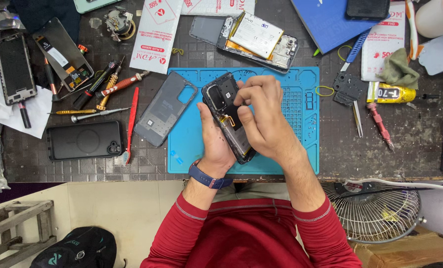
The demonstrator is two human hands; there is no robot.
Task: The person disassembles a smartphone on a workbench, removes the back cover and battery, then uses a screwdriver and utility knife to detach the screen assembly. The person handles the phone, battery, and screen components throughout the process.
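— Where's the opened phone (225,111)?
— Over the blue mat's (189,144) middle, clamped in the left hand (215,141).
— And the right hand (262,116)?
— Fingers pinched on it, hiding its lower half.

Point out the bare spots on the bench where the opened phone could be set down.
Bare patches: the blue mat lower left, between the grey back cover and the left hand; the bench below the red screwdriver. Crowded: the tools at left and the back edge.

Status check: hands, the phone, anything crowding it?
Left hand cradles opened phone above blue mat. Right hand presses fingers into it. Grey back cover lies close beside.
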